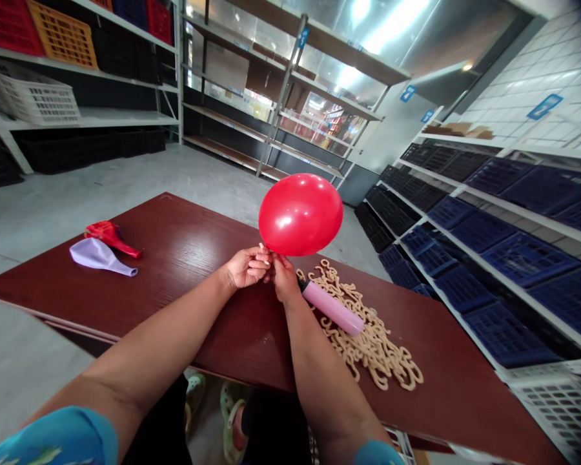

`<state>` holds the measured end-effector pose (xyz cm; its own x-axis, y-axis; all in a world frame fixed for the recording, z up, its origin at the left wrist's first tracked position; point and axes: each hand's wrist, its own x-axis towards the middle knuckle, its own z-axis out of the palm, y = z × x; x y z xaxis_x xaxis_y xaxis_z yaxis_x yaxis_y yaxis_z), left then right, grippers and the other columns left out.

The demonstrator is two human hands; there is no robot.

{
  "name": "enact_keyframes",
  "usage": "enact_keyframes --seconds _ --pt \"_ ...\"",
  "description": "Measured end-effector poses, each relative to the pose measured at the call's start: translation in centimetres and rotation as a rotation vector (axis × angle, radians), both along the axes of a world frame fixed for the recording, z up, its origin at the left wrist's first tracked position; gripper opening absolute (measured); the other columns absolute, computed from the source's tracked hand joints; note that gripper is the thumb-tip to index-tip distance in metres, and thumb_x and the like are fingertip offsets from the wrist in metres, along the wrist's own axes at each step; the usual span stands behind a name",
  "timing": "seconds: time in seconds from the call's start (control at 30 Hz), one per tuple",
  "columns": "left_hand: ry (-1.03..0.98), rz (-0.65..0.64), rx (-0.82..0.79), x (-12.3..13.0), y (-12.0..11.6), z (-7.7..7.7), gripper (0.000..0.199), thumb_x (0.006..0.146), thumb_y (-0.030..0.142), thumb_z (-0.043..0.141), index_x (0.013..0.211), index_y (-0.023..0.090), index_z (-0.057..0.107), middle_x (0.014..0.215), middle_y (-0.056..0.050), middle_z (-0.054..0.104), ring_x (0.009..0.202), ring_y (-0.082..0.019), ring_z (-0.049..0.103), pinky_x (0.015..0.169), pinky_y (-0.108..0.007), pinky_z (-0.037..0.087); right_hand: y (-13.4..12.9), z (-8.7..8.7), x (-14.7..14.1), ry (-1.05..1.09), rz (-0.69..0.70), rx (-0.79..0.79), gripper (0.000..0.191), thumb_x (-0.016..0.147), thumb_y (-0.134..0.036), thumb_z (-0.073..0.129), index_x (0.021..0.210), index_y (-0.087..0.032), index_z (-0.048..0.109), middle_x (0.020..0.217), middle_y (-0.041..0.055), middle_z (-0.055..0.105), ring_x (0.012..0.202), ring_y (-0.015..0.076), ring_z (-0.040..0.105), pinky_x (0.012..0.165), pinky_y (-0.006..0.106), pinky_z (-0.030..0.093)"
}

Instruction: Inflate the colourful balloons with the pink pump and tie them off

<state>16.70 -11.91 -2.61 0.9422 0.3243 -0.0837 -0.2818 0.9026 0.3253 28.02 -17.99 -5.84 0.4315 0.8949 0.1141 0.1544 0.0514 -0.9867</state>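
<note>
An inflated red balloon (pixel 300 214) is held above the brown table (pixel 188 239), its neck down among my fingers. My left hand (pixel 250 266) pinches at the neck from the left, fingers curled. Close against it, my right hand (pixel 285 278) grips the neck just under the balloon; the neck itself is mostly hidden. To the right of my right hand lies a pink hand pump (pixel 334 309) with a black end, resting on a pile of beige rope-like strands (pixel 382 355). On the left of the table are a flat lilac balloon (pixel 99 257) and flat red balloons (pixel 110 235).
Shelves with dark blue crates (pixel 518 258) run along the right side. A bare metal rack (pixel 281 97) stands at the back. The left shelf carries a white basket (pixel 41 97) and an orange crate (pixel 62 37).
</note>
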Motion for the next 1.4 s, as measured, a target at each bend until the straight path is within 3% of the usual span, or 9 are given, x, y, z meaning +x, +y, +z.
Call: enact_keyframes --seconds 0.1,0.23,0.5,0.6,0.7,0.8,1.07,1.27,1.4 --pt "0.062 0.126 0.093 0.5 0.4 -0.4 0.017 0.080 0.015 0.047 0.064 0.014 0.041 0.054 0.005 0.031 0.034 0.000 0.021 0.029 -0.012 0.015 0.1 -0.1 0.3 -0.015 -0.115 -0.003 0.031 0.071 -0.050 0.053 0.078 -0.020 0.056 0.045 -0.0084 0.045 0.034 0.0062 0.038 0.033 0.018 0.031" --pt "0.318 0.416 0.362 1.6 0.7 -1.5 0.019 0.078 0.022 0.050 0.062 0.014 0.042 0.051 0.006 0.032 0.033 -0.001 0.020 0.031 -0.014 0.012 -0.1 0.4 0.5 -0.054 -0.201 0.005 0.028 0.066 -0.045 0.058 0.073 -0.018 0.058 0.050 -0.0065 0.050 0.036 0.0055 0.039 0.034 0.018 0.031" --pt "0.984 0.722 1.097 1.8 1.0 -2.8 0.035 0.080 0.040 0.042 0.055 0.017 0.051 0.050 -0.001 0.048 0.045 -0.010 0.041 0.043 -0.022 0.026 -1.3 1.6 -0.2 -0.261 0.035 0.047 0.025 0.076 -0.042 0.049 0.082 -0.020 0.060 0.049 -0.0058 0.049 0.042 0.0085 0.046 0.043 0.020 0.038" --pt "1.013 0.749 1.226 1.7 0.9 -2.9 0.037 0.080 0.041 0.041 0.054 0.017 0.052 0.051 -0.001 0.050 0.049 -0.011 0.043 0.046 -0.023 0.027 -1.6 1.9 -0.1 -0.429 0.080 0.109 0.024 0.080 -0.037 0.045 0.089 -0.020 0.060 0.068 -0.0010 0.057 0.052 0.0095 0.052 0.054 0.023 0.044" --pt "0.939 0.737 1.214 2.0 0.6 -3.1 0.035 0.080 0.042 0.041 0.058 0.017 0.053 0.050 0.000 0.048 0.048 -0.011 0.041 0.046 -0.022 0.027 -1.8 2.5 0.2 -0.643 0.027 0.237 0.022 0.082 -0.031 0.045 0.089 -0.021 0.062 0.093 0.0044 0.056 0.078 0.0127 0.056 0.074 0.027 0.045" --pt "0.901 0.724 1.214 2.4 0.2 -3.2 0.036 0.080 0.044 0.040 0.060 0.017 0.055 0.049 0.000 0.048 0.048 -0.011 0.040 0.046 -0.022 0.028 -1.8 2.9 0.3 -0.747 -0.028 0.290 0.021 0.083 -0.029 0.045 0.089 -0.022 0.063 0.092 0.0050 0.054 0.089 0.0146 0.053 0.084 0.029 0.042" --pt "0.905 0.690 1.367 2.5 -0.3 -3.2 0.039 0.082 0.041 0.036 0.071 0.015 0.062 0.060 -0.003 0.058 0.055 -0.013 0.050 0.052 -0.023 0.034 -1.4 1.9 0.7 -0.519 -0.050 0.239 0.019 0.081 -0.035 0.050 0.090 -0.021 0.059 0.084 0.0015 0.061 0.075 0.0136 0.056 0.071 0.027 0.045" --pt "0.952 0.663 1.429 2.5 -0.2 -3.1 0.040 0.084 0.040 0.034 0.074 0.013 0.062 0.064 -0.005 0.061 0.058 -0.014 0.053 0.054 -0.023 0.035 -1.2 1.7 1.0 -0.546 -0.030 0.270 0.015 0.080 -0.033 0.050 0.082 -0.022 0.060 0.089 0.0025 0.058 0.083 0.0150 0.056 0.074 0.028 0.045" --pt "0.985 0.661 1.515 2.4 -0.2 -3.2 0.041 0.085 0.039 0.032 0.070 0.014 0.061 0.063 -0.005 0.060 0.058 -0.013 0.052 0.054 -0.023 0.034 -1.0 1.6 0.8 -0.370 -0.047 0.185 0.018 0.076 -0.038 0.054 0.082 -0.021 0.057 0.080 0.0007 0.059 0.067 0.0128 0.056 0.060 0.026 0.047"
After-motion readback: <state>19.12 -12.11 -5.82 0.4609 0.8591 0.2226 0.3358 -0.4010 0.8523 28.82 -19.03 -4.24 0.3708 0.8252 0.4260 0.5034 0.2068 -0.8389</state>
